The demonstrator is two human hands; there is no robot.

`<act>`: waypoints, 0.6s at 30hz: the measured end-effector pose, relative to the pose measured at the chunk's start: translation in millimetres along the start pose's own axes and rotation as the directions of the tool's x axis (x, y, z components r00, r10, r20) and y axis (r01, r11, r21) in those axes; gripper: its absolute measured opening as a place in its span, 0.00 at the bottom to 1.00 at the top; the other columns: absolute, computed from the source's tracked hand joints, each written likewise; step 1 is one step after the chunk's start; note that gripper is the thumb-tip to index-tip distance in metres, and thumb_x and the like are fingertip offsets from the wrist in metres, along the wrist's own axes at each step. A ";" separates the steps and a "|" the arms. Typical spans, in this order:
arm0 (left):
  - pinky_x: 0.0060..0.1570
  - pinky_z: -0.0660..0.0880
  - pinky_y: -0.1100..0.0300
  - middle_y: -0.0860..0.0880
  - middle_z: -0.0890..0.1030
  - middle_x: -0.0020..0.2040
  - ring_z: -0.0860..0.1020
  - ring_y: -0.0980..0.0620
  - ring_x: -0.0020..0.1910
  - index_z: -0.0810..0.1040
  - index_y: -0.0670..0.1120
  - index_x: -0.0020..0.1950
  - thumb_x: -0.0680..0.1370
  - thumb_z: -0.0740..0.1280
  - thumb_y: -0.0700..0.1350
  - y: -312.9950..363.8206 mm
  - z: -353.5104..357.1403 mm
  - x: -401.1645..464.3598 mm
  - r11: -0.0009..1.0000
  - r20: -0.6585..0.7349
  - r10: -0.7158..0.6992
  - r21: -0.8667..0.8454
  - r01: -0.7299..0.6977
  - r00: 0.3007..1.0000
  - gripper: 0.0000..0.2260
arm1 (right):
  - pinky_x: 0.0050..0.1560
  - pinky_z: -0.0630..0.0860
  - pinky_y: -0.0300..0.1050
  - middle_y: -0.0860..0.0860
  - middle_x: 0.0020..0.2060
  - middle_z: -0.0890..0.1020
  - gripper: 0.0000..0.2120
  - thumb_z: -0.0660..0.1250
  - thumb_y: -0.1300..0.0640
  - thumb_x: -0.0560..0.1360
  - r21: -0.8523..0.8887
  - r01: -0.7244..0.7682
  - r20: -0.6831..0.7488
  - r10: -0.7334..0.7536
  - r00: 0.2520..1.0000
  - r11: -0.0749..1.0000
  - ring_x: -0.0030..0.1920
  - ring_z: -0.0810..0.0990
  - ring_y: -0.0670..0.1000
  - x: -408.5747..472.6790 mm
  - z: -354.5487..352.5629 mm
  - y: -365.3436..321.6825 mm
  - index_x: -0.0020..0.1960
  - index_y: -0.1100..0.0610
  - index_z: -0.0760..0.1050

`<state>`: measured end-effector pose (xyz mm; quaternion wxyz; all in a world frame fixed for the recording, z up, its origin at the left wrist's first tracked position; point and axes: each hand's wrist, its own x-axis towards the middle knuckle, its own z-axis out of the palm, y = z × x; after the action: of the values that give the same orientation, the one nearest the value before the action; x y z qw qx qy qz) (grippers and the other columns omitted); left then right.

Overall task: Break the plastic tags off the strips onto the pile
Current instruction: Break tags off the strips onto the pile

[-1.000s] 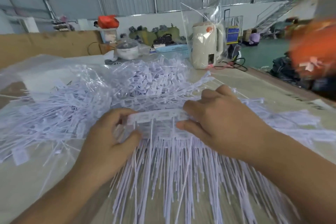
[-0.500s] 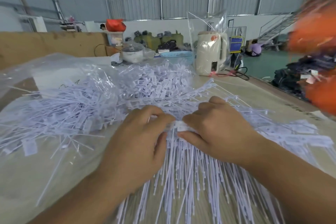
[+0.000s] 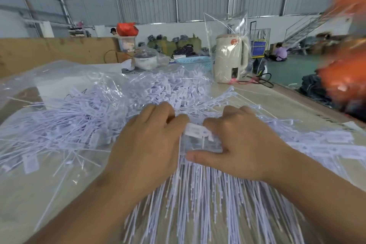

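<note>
I'm mid-snap: my left hand [image 3: 150, 144] and right hand [image 3: 243, 144] both pinch one strip [image 3: 198, 131] of tags, fingers curled round it, above the pile [image 3: 99, 117] on the bench [image 3: 277, 101]. Next, I reckon, a sharp twist apart so the tags drop

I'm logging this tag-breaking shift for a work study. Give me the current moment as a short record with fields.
setting: work table in a metal-walled hall
left hand: left hand curled over one end of the tag strip
right hand: right hand grips the other end, thumb underneath
strip tails: white stems fan toward the person
pile: loose white tags heaped on a clear plastic bag, left of the hands
background: cream kettle in a clear bag, at the table's far end
</note>
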<state>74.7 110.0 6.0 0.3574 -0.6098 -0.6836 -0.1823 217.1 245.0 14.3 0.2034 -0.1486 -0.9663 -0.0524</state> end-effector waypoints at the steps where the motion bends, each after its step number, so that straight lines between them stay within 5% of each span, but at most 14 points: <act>1: 0.32 0.69 0.56 0.44 0.75 0.44 0.74 0.43 0.42 0.81 0.42 0.52 0.70 0.67 0.36 -4.6 -1.1 0.5 1.000 -0.030 -0.021 0.019 0.022 0.999 0.12 | 0.49 0.66 0.50 0.43 0.28 0.68 0.30 0.43 0.19 0.65 -0.021 -0.045 0.027 0.046 0.999 0.999 0.36 0.66 0.45 -1.5 -1.9 3.5 0.36 0.45 0.63; 4: 0.34 0.72 0.53 0.40 0.75 0.46 0.74 0.39 0.43 0.81 0.39 0.54 0.70 0.69 0.34 -23.6 -1.6 1.5 0.993 -0.090 -0.105 0.049 0.109 0.990 0.13 | 0.55 0.68 0.52 0.43 0.29 0.70 0.37 0.37 0.16 0.59 -0.056 -0.167 0.110 0.173 0.979 0.984 0.36 0.64 0.41 -5.0 -9.3 16.1 0.38 0.46 0.66; 7: 0.38 0.76 0.44 0.39 0.75 0.50 0.74 0.37 0.46 0.81 0.40 0.56 0.72 0.70 0.33 -34.5 1.8 -4.0 0.987 -0.067 -0.146 0.054 0.150 0.987 0.14 | 0.55 0.67 0.53 0.43 0.32 0.72 0.38 0.39 0.16 0.59 -0.103 -0.180 0.154 0.195 0.969 0.978 0.40 0.67 0.47 -6.3 -11.1 19.2 0.42 0.45 0.69; 18: 0.42 0.74 0.40 0.39 0.72 0.54 0.71 0.36 0.50 0.79 0.43 0.54 0.70 0.69 0.33 -68.9 -7.7 -6.5 0.925 -0.190 -0.327 0.134 0.355 0.926 0.13 | 0.48 0.69 0.49 0.44 0.31 0.74 0.40 0.42 0.16 0.60 -0.053 -0.144 0.050 0.147 0.988 0.988 0.35 0.73 0.45 -9.7 -18.5 6.9 0.49 0.46 0.69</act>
<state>10.4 87.0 19.4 0.4245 -0.4323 -0.7605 -0.2338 234.7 246.0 27.4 0.1767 -0.2251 -0.9565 -0.0572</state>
